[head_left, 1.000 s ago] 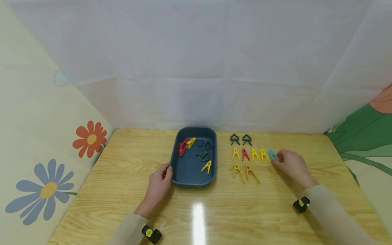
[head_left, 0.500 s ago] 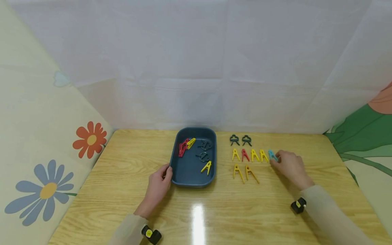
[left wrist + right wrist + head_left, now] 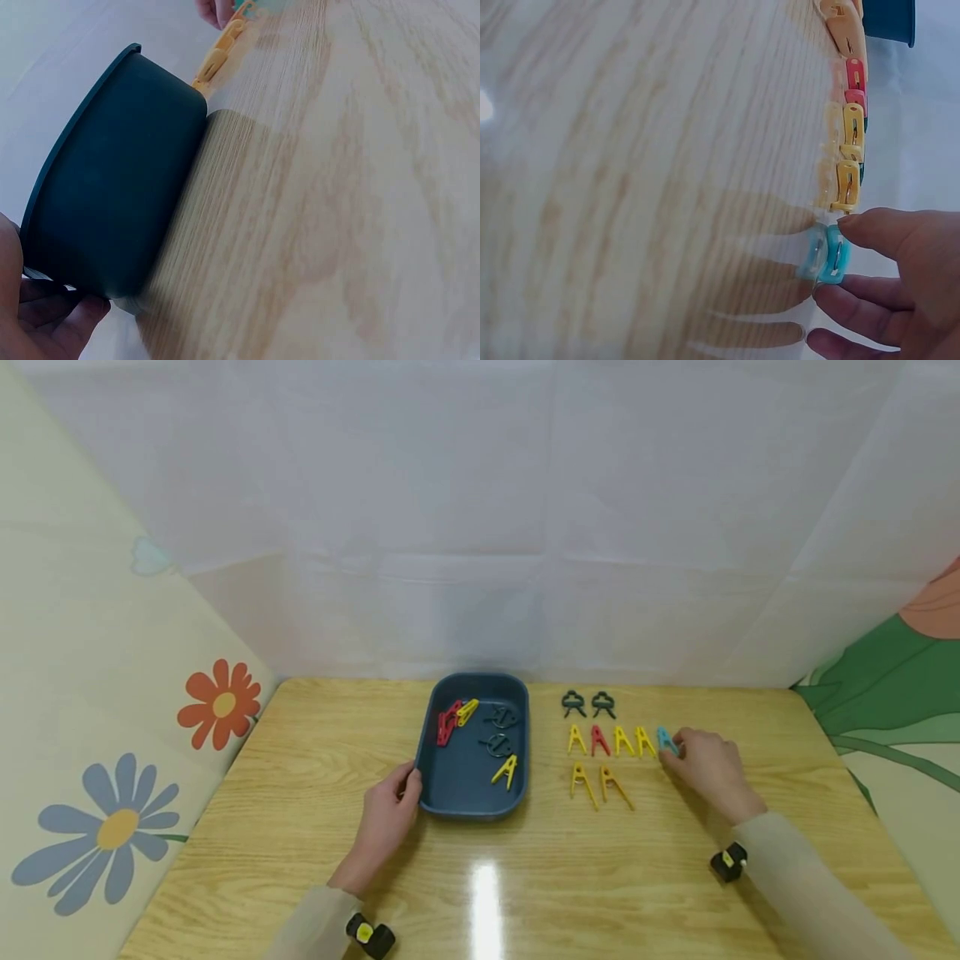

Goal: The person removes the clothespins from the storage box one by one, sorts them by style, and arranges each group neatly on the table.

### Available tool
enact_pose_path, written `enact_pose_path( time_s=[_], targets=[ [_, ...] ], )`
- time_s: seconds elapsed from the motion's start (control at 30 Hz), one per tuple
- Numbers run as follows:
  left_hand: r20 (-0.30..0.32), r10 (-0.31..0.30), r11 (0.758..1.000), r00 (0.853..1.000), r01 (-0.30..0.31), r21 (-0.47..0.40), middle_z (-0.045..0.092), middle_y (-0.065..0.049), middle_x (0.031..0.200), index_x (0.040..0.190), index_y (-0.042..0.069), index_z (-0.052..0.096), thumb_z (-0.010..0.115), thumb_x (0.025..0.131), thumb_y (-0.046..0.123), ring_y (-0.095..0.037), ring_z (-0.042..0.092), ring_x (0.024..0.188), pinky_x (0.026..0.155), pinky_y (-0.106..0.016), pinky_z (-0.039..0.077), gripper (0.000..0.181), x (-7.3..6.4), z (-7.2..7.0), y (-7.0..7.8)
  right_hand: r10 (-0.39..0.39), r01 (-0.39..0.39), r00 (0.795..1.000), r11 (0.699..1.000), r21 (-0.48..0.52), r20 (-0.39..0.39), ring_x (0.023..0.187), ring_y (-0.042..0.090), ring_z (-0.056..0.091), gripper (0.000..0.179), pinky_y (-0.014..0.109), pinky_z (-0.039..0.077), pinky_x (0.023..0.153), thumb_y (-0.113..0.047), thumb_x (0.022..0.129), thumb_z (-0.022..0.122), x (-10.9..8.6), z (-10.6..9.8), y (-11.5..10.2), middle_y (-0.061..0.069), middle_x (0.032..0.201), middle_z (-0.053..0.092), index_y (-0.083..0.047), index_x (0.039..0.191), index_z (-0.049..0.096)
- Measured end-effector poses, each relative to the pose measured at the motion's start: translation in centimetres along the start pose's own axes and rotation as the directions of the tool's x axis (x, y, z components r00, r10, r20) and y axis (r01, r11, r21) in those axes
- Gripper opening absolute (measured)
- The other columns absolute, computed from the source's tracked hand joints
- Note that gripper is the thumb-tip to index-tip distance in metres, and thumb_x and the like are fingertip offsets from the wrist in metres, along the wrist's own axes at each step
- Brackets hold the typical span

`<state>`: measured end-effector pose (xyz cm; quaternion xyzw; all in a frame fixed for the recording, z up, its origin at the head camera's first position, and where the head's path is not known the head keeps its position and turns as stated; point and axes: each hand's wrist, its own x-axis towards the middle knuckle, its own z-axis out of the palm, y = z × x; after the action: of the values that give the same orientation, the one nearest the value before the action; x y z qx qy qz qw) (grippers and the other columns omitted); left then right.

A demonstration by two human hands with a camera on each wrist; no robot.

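Observation:
In the head view my left hand [image 3: 390,806] grips the left wall of a dark blue plastic tray [image 3: 465,806], thumb by its rim. The left wrist view shows fingers curled at the tray's corner. My right hand [image 3: 708,768] pinches a light blue clothespin [image 3: 835,256] between thumb and finger, down on the wood. Left of it in the same row stand two yellow clothespins [image 3: 645,741], a red clothespin [image 3: 600,741] and another yellow one [image 3: 576,739]. Inside the tray lie red clothespins [image 3: 447,724], yellow ones [image 3: 507,772] and dark round clips [image 3: 498,744].
Behind the row are two dark green clips [image 3: 573,703]. In front of it lie two orange-yellow clothespins [image 3: 615,787]. The wooden table [image 3: 600,885] ends at a pale cloth backdrop [image 3: 465,527]. Flower-printed fabric [image 3: 112,827] stands at both sides.
My right hand and wrist have shifted slightly left, with the light blue clothespin staying almost in place. The left hand and tray look unchanged.

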<state>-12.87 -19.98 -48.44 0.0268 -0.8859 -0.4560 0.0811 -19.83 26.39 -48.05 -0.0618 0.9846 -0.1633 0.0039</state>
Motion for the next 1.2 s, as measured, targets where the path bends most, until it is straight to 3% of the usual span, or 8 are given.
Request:
enact_pose_path(
  time_s=[0.4,0.53,0.67,0.9,1.2],
  targets=[
    [-0.012,-0.007,1.0,1.0,0.007,0.009,0.074,-0.021,0.118,0.132,-0.004,0.068,0.053,0.108,0.016,-0.026,0.07,0.103,0.084,-0.033,0.059,0.034,0.0,0.0,-0.1,-0.022,0.022,1.0,1.0,0.021,0.0,0.075,0.033,0.067,0.043,0.061,0.049,0.075,-0.03,0.101,0.064,-0.1,-0.4,0.2,0.015,0.085,0.073,0.011,0.114,0.067],
    [-0.003,-0.004,1.0,1.0,0.004,0.007,0.073,-0.021,0.12,0.133,-0.004,0.068,0.052,0.109,0.016,-0.027,0.07,0.104,0.085,-0.035,0.059,0.035,0.0,-0.1,-0.2,-0.047,0.048,0.998,0.998,0.038,-0.041,0.076,0.035,0.069,0.042,0.062,0.051,0.076,-0.028,0.104,0.061,0.0,-1.0,0.1,0.018,0.088,0.074,0.013,0.114,0.066],
    [0.003,-0.006,1.0,1.0,0.006,0.002,0.073,-0.021,0.121,0.133,-0.003,0.068,0.052,0.109,0.016,-0.027,0.07,0.106,0.088,-0.038,0.059,0.034,0.1,-0.1,-0.2,-0.09,0.094,0.993,0.994,0.051,-0.079,0.075,0.032,0.07,0.039,0.055,0.057,0.07,-0.025,0.104,0.063,0.5,-2.0,-0.3,0.022,0.091,0.073,0.013,0.115,0.066],
    [0.004,0.004,1.0,1.0,-0.004,0.002,0.074,-0.02,0.118,0.132,-0.003,0.068,0.053,0.109,0.016,-0.026,0.07,0.102,0.082,-0.032,0.058,0.034,0.2,-0.1,-0.2,-0.127,0.129,0.988,0.992,0.011,-0.087,0.078,0.033,0.07,0.036,0.051,0.058,0.069,-0.024,0.104,0.063,1.7,-3.5,-2.5,0.023,0.096,0.074,0.01,0.114,0.068],
    [0.016,0.001,1.0,1.0,0.0,-0.011,0.072,-0.022,0.124,0.134,-0.005,0.066,0.052,0.109,0.016,-0.029,0.07,0.108,0.089,-0.042,0.059,0.035,0.1,-0.1,-0.2,-0.171,0.171,0.984,0.985,0.005,-0.052,0.078,0.029,0.069,0.032,0.048,0.058,0.069,-0.022,0.103,0.065,3.0,-4.0,-6.1,0.02,0.098,0.073,0.007,0.114,0.069]
  ],
)
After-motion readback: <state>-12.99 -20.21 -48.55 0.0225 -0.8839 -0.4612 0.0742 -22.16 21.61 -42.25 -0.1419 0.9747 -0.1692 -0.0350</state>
